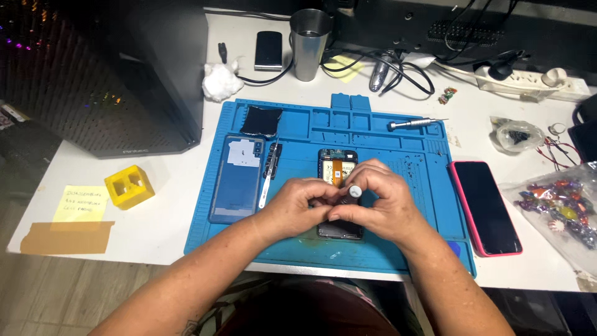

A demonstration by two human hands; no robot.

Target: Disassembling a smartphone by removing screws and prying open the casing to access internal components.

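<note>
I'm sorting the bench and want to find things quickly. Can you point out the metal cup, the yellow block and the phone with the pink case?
Metal cup [309, 46], head view, middle of its side wall.
Yellow block [129, 186], head view, its top face.
Phone with the pink case [485, 206], head view, centre of the dark screen.

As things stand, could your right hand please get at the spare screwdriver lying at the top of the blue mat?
Probably yes. The screwdriver lies alone on the blue mat, with only bare mat between it and the right hand, though that hand's grip is occupied with a small tool over the opened phone.
</note>
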